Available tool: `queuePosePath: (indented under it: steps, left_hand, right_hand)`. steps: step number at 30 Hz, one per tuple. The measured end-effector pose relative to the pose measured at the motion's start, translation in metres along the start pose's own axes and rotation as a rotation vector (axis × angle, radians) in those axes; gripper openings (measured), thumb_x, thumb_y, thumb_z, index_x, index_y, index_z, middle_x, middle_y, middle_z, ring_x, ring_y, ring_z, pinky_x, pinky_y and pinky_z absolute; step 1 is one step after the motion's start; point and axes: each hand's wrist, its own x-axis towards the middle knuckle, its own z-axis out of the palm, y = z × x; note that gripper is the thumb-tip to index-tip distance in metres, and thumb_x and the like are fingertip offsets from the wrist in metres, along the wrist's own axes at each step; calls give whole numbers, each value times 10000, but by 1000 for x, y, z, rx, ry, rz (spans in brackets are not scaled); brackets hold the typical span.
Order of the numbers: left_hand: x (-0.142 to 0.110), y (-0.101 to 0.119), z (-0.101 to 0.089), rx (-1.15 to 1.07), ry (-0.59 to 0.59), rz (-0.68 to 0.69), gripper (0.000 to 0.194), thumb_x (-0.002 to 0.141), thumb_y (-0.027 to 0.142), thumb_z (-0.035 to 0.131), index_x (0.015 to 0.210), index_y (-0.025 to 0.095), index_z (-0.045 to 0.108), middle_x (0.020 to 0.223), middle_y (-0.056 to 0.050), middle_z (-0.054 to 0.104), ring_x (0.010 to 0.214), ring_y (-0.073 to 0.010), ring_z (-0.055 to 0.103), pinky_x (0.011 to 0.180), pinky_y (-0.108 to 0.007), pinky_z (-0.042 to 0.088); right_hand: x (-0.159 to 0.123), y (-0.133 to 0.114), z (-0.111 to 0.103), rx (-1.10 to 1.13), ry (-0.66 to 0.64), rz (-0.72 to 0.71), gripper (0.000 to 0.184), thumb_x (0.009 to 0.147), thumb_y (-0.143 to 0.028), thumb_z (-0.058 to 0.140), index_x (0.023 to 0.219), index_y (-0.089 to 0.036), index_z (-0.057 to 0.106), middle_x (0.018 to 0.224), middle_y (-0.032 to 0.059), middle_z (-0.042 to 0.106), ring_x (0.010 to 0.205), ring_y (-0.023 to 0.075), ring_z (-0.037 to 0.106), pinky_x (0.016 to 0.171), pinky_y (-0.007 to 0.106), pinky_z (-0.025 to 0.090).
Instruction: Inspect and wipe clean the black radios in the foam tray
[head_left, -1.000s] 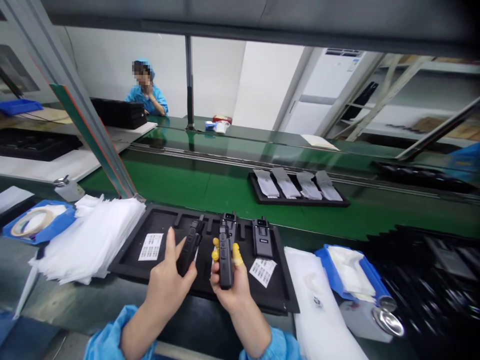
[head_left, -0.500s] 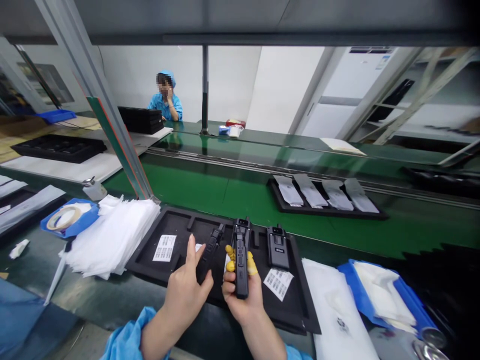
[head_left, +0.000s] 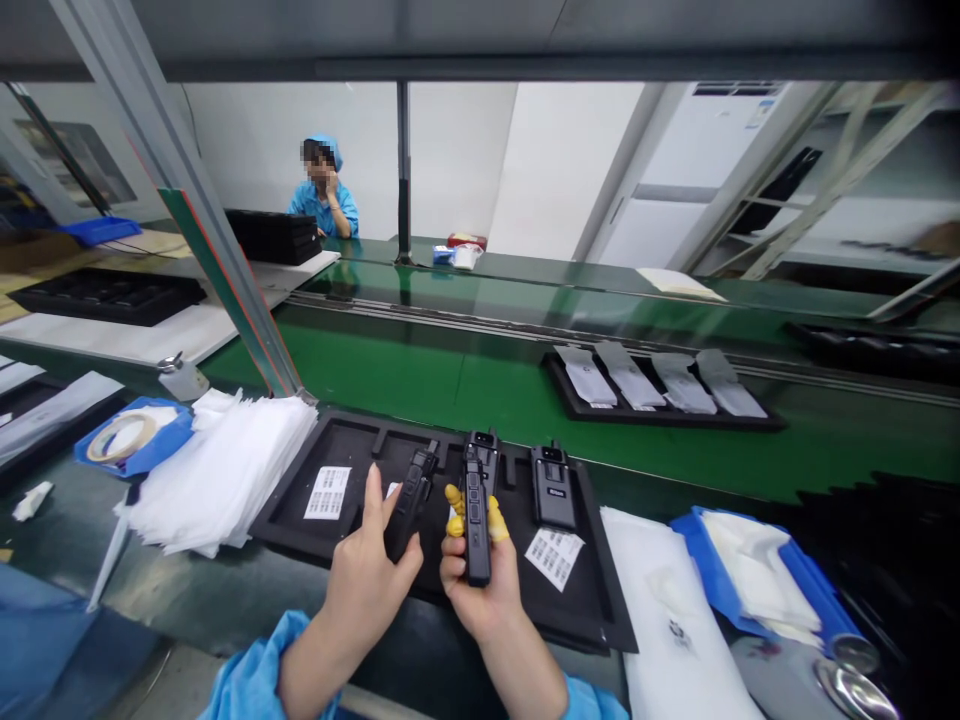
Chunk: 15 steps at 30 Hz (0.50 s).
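Grasping a black handset [head_left: 476,525] were the fingers [head_left: 451,572] of the right hand [head_left: 484,597], some in yellow covers [head_left: 498,521]. Second handset [head_left: 412,488]: was tilted, clasped by the left hand's [head_left: 361,578] fingers, index finger extended. Both were over a black tray [head_left: 592,612] on the counter [head_left: 169,590], where two further handsets [head_left: 553,488] rested, one partly hidden, with printed labels [head_left: 328,493].

Dark green bench [head_left: 202,590]; black tray [head_left: 596,605], white sheets [head_left: 217,480] atop

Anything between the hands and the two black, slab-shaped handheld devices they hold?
Only the yellow finger covers on the right hand, at the edges of its black, button-sided device. Nothing visible stands between the left hand and its tilted black, slab-shaped device.
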Motion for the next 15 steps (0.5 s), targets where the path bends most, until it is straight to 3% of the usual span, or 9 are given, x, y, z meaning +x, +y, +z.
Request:
queuePosePath:
  steps: [6,9,12,15]
  left_hand:
    - [-1,0,-2,101,-35,-16,943,586,199,775,1415,264,332,1160,-42,667,1017,-294,643,916,-337,448]
    - [1,-8,-5,-33,-111,-13,919,646,213,768,1429,275,290,1166,-44,659,1063,-252,620,953,-315,423]
    - [5,-17,-9,-356,-169,-43,917,670,217,776,1425,263,258,1144,-62,652,1078,-210,606,948,-274,433]
    - [9,-25,-11,-546,-106,-56,926,604,179,819,1372,276,310,1056,-40,668,1028,-197,624,919,-253,459]
  right_hand:
    - [-1,0,3,21,55,7,310,809,-411,632,1021,-184,634,578,-42,601,421,42,521,366,105,356]
    - [-1,3,5,-60,103,-63,307,823,-458,600,937,-178,650,557,-25,604,404,62,514,359,133,354]
    - [1,6,2,-264,86,-297,374,719,-518,698,853,-171,657,648,8,660,514,112,583,459,209,462]
    - [4,6,-5,-415,1,-599,432,623,-418,806,974,-218,651,939,6,701,856,145,638,779,270,512]
